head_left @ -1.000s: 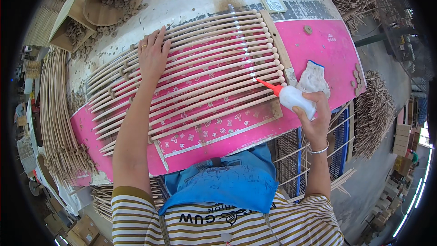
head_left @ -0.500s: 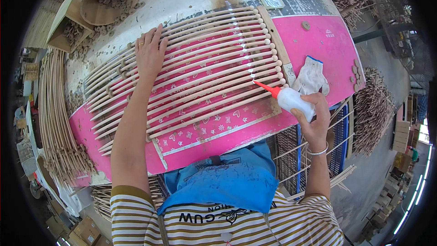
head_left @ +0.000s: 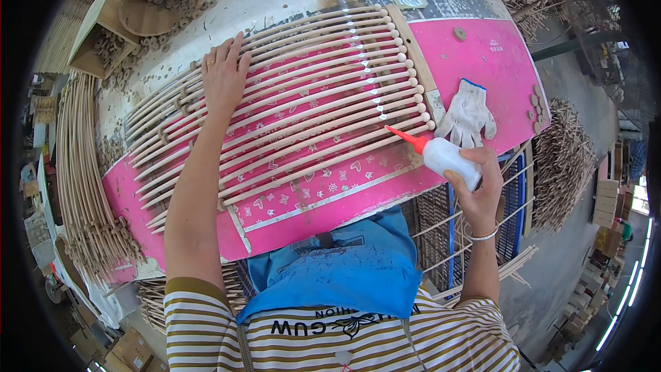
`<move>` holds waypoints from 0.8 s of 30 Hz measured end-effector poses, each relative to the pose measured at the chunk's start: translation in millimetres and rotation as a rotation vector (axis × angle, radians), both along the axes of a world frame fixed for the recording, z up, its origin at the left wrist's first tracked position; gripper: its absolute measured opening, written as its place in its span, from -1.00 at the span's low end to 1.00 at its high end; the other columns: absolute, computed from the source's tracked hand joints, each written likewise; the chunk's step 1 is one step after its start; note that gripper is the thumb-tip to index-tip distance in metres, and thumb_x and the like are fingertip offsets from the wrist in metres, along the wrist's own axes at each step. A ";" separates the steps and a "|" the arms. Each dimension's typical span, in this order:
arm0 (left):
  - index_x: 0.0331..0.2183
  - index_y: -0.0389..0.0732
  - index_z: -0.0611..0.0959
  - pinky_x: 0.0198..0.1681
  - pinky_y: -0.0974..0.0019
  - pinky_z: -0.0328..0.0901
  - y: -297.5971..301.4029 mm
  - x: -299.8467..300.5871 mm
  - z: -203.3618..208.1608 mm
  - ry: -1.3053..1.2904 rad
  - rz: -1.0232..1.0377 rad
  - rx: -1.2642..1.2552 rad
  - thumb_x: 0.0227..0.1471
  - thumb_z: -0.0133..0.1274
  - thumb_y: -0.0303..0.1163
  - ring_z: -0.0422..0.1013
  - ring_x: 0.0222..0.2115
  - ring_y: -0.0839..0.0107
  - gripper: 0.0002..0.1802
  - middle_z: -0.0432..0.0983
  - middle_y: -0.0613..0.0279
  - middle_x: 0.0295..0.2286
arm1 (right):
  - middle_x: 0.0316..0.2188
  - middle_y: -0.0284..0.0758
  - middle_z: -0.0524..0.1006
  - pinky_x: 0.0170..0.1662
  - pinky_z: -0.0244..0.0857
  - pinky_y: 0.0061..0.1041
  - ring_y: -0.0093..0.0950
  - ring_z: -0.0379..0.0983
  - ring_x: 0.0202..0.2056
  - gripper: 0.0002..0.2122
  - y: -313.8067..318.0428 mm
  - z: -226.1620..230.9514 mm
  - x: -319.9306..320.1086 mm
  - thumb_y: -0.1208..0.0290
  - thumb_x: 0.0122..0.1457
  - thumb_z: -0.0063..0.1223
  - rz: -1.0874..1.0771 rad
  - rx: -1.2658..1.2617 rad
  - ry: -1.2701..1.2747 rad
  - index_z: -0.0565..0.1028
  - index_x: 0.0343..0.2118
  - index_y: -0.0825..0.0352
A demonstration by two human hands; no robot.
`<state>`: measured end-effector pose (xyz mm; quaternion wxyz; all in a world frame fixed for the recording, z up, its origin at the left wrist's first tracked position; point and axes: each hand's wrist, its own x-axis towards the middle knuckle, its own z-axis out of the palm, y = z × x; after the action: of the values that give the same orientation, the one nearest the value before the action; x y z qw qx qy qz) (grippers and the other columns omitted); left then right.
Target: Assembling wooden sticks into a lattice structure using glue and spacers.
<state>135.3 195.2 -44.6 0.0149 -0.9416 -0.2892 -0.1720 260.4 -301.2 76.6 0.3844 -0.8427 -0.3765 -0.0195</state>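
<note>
Several thin wooden rods with round ball ends point(head_left: 317, 106) lie side by side across the pink table. White glue dabs point(head_left: 370, 72) run in a line over them near the ball ends. My left hand point(head_left: 224, 79) rests on the rods, palm down with fingers stretched out. In my right hand point(head_left: 478, 176) is a white glue bottle point(head_left: 447, 160) with a red nozzle. It is tilted, its tip close to the rods nearest me, just below the last dab; whether it touches cannot be told. A wooden strip point(head_left: 416, 55) stands along the ball ends.
A white work glove point(head_left: 469, 114) lies right of the rods. Small wooden rings point(head_left: 536, 107) sit at the right edge. A round wooden tub point(head_left: 164, 0) of rings stands at the far left, above a bundle of rods point(head_left: 86, 186). Blue crates point(head_left: 509, 217) are below the table.
The bottle's tip has shifted slightly toward me and right, off the last glue dab. My left hand stays on the rods.
</note>
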 end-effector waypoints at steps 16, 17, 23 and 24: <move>0.35 0.08 0.43 0.43 -0.03 0.04 2.7 -0.5 -3.7 -0.024 -0.023 0.008 0.40 -0.09 -0.02 0.29 0.24 0.17 -0.42 0.44 0.25 0.21 | -0.28 -0.21 0.53 -0.14 0.37 -0.31 -0.24 0.50 -0.23 -0.58 -13.5 -1.8 -7.1 0.50 -0.10 0.52 -0.018 0.028 0.008 0.55 -0.16 0.33; 0.36 0.07 0.43 0.42 -0.03 0.04 3.0 -0.8 -4.1 -0.023 -0.021 0.022 0.40 -0.09 -0.02 0.29 0.24 0.16 -0.42 0.44 0.24 0.21 | -0.28 -0.22 0.53 -0.14 0.37 -0.31 -0.25 0.50 -0.23 -0.58 -14.5 -1.5 -8.1 0.50 -0.10 0.52 -0.024 0.028 0.016 0.55 -0.16 0.33; 0.36 0.08 0.43 0.42 -0.03 0.04 2.8 -1.1 -5.4 -0.023 -0.020 0.022 0.41 -0.10 -0.02 0.29 0.24 0.13 -0.42 0.44 0.24 0.21 | -0.28 -0.22 0.52 -0.15 0.36 -0.31 -0.24 0.49 -0.24 -0.59 -16.3 -0.3 -13.9 0.50 -0.10 0.52 -0.010 0.020 0.013 0.55 -0.16 0.34; 0.36 0.08 0.42 0.42 -0.03 0.04 2.8 -1.0 -5.7 -0.022 -0.017 0.021 0.41 -0.11 -0.02 0.29 0.24 0.13 -0.41 0.44 0.24 0.21 | -0.28 -0.22 0.52 -0.15 0.36 -0.31 -0.24 0.49 -0.24 -0.59 -16.2 0.0 -14.9 0.50 -0.10 0.52 -0.011 0.020 0.013 0.55 -0.16 0.34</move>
<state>134.3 198.0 -50.3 0.0200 -0.9418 -0.2797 -0.1853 245.5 -317.4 76.6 0.3951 -0.8409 -0.3692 -0.0196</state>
